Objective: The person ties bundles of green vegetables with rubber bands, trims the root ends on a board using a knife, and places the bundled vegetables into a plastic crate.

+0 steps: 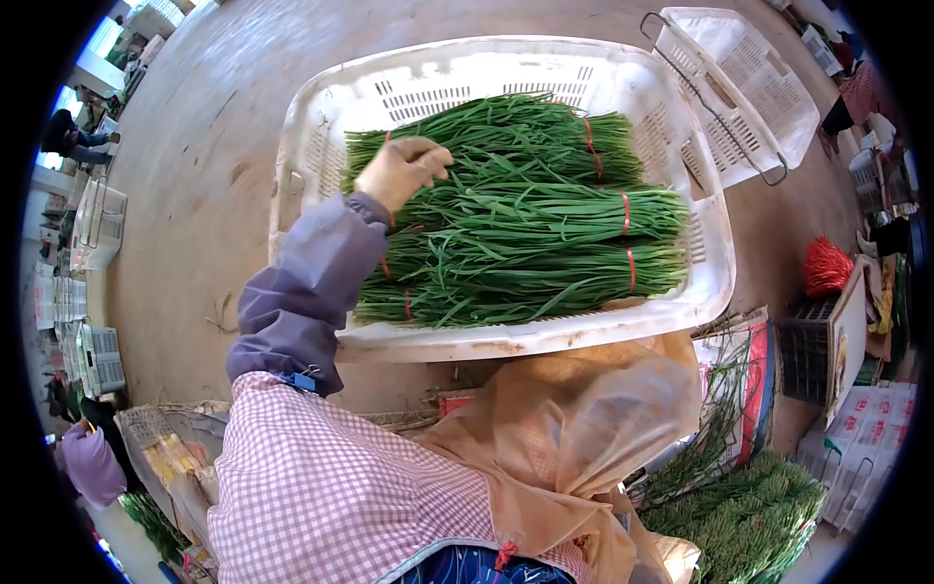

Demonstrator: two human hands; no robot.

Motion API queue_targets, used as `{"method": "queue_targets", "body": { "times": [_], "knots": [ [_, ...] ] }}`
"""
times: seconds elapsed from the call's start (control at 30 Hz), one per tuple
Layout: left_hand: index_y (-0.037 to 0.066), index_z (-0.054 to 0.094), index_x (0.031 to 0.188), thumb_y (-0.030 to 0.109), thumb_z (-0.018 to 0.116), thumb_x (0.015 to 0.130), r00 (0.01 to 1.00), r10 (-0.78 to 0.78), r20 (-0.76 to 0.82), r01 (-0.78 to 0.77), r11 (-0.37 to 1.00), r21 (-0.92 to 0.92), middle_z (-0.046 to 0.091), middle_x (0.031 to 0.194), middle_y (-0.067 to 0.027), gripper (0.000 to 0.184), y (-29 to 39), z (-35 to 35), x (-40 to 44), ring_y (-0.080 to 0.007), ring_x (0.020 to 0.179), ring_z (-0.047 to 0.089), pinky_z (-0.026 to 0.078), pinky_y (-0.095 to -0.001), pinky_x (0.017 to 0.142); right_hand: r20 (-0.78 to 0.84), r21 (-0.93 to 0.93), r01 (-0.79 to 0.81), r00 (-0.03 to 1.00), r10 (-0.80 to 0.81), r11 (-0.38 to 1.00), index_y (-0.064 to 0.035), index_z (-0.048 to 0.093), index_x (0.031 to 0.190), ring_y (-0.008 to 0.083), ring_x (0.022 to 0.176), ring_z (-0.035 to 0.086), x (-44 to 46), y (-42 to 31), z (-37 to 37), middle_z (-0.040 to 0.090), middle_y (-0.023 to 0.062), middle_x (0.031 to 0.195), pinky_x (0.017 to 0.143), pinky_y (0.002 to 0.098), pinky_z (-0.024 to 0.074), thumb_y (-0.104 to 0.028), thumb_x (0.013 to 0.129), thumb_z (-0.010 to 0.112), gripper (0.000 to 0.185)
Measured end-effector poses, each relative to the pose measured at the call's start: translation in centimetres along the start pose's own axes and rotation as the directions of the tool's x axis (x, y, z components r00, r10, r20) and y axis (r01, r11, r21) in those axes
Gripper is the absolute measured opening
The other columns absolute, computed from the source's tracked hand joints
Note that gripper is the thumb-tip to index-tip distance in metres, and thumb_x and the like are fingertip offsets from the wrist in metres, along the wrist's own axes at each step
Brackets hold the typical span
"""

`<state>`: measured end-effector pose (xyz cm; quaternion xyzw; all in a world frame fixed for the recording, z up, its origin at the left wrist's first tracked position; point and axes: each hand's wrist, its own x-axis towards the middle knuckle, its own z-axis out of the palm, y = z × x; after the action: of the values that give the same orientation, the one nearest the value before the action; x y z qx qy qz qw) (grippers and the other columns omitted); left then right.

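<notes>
My left hand (pixel 402 173), pale and perhaps gloved, is over the left part of a white plastic crate (pixel 506 343). Its fingers are loosely bent and a little apart, and nothing shows between them. Just under it are the leaves of long green stalks, laid sideways in bundles. Red bands tie them, as on the upper bundle (pixel 545 146), the middle bundle (pixel 584 214) and the lower bundle (pixel 545 282). Whether the fingertips touch the leaves I cannot tell. My right hand is not in view.
Another white crate (pixel 793 102) with a metal handle stands behind at the right. Loose greens (pixel 749 516) lie at the lower right, near red bands (pixel 827 268) and a dark crate (pixel 806 350). Crates line the left side. A person (pixel 83 141) sits at the far left.
</notes>
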<state>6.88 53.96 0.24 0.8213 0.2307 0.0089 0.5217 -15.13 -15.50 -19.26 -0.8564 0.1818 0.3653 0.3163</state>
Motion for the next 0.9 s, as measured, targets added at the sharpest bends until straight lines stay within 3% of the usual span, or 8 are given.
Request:
{"method": "queue_targets", "body": {
  "times": [0.1, 0.3, 0.5, 0.6, 0.67, 0.77, 0.87, 0.9],
  "knots": [
    [0.005, 0.07, 0.113, 0.048, 0.063, 0.092, 0.999, 0.033, -0.019, -0.022, 0.9, 0.436, 0.073, 0.093, -0.0083, 0.049, -1.2, 2.8, 0.4, -0.0188, 0.084, 0.067, 0.052, -0.032, 0.078, 0.011, -0.017, -0.012, 1.0, 0.012, 1.0, -0.0096, 0.067, 0.117, 0.0278, 0.079, 0.07, 0.4, -0.3, 0.1, 0.073, 0.014, 0.087, 0.072, 0.0381, 0.0553, -0.02, 0.088, 0.063, 0.03],
    [0.006, 0.07, 0.111, 0.051, 0.065, 0.089, 0.99, -0.133, 0.056, 0.095, 0.892, 0.441, 0.073, 0.095, -0.0094, 0.051, -1.4, 4.5, 1.9, -0.021, 0.087, 0.068, 0.051, -0.0332, 0.079, 0.027, -0.029, -0.027, 0.999, 0.028, 0.999, -0.0098, 0.067, 0.117, 0.0286, 0.079, 0.07, 0.5, -0.6, 0.1, 0.073, 0.0144, 0.087, 0.073, 0.0384, 0.0554, -0.021, 0.088, 0.064, 0.031],
    [0.003, 0.068, 0.105, 0.038, 0.067, 0.091, 0.99, -0.019, 0.143, -0.036, 0.925, 0.378, 0.069, 0.085, -0.006, 0.038, -3.4, 4.4, 2.2, -0.0183, 0.077, 0.062, 0.049, -0.0335, 0.074, 0.032, -0.038, -0.028, 0.999, 0.03, 0.999, -0.01, 0.067, 0.117, 0.0294, 0.08, 0.07, 0.2, -0.4, 0.3, 0.073, 0.0148, 0.088, 0.074, 0.0386, 0.0554, -0.022, 0.089, 0.064, 0.031],
    [0.006, 0.069, 0.105, 0.039, 0.068, 0.089, 0.999, 0.049, 0.009, -0.05, 0.971, 0.233, 0.069, 0.086, -0.0077, 0.037, -6.0, 5.3, 2.7, -0.0217, 0.079, 0.064, 0.049, -0.0362, 0.074, 0.041, -0.045, -0.026, 0.999, 0.028, 0.999, -0.0101, 0.067, 0.118, 0.0298, 0.08, 0.07, -0.1, -0.3, 0.4, 0.073, 0.015, 0.088, 0.074, 0.0387, 0.0555, -0.022, 0.089, 0.064, 0.032],
    [0.004, 0.067, 0.097, 0.028, 0.067, 0.093, 0.994, -0.112, -0.011, 0.103, 0.946, -0.307, 0.058, 0.075, 0.0014, 0.025, -7.1, 5.8, 3.5, -0.0088, 0.062, 0.051, 0.042, -0.0261, 0.056, 0.054, -0.044, -0.021, 0.998, 0.023, 0.999, -0.0101, 0.067, 0.118, 0.03, 0.08, 0.07, -0.2, -0.2, 0.7, 0.073, 0.0151, 0.088, 0.074, 0.0388, 0.0555, -0.023, 0.089, 0.064, 0.032],
    [0.006, 0.061, 0.094, 0.022, 0.066, 0.095, 0.986, -0.169, 0.016, 0.14, 0.758, -0.637, 0.049, 0.069, 0.0039, 0.018, -6.6, 4.1, 2.4, -0.0066, 0.055, 0.042, 0.03, -0.0221, 0.047, 0.056, -0.042, -0.009, 0.998, 0.011, 0.999, -0.0102, 0.066, 0.118, 0.0304, 0.08, 0.07, -0.4, 0.1, 1.0, 0.073, 0.0153, 0.088, 0.074, 0.0389, 0.0555, -0.023, 0.089, 0.064, 0.032],
    [0.007, 0.06, 0.087, 0.02, 0.065, 0.096, 0.958, 0.128, 0.256, 0.095, 0.7, -0.708, 0.055, 0.071, 0.0021, 0.016, -3.0, 0.4, -0.2, -0.0068, 0.056, 0.047, 0.036, -0.0221, 0.049, 0.052, -0.032, 0.002, 0.999, -0.001, 0.999, -0.0103, 0.066, 0.118, 0.0308, 0.081, 0.07, -0.5, 0.2, 1.5, 0.073, 0.0155, 0.088, 0.075, 0.039, 0.0556, -0.024, 0.089, 0.065, 0.032],
    [0.006, 0.062, 0.09, 0.019, 0.066, 0.095, 0.897, 0.282, 0.341, -0.039, 0.818, -0.574, 0.059, 0.074, 0.0005, 0.014, -0.8, -0.5, -1.8, -0.008, 0.06, 0.052, 0.041, -0.0228, 0.053, 0.051, -0.03, 0.009, 0.999, -0.007, 0.999, -0.0104, 0.066, 0.118, 0.0309, 0.081, 0.07, -0.4, 0.2, 1.7, 0.073, 0.0156, 0.088, 0.075, 0.039, 0.0556, -0.024, 0.089, 0.065, 0.032]
  ]
}}
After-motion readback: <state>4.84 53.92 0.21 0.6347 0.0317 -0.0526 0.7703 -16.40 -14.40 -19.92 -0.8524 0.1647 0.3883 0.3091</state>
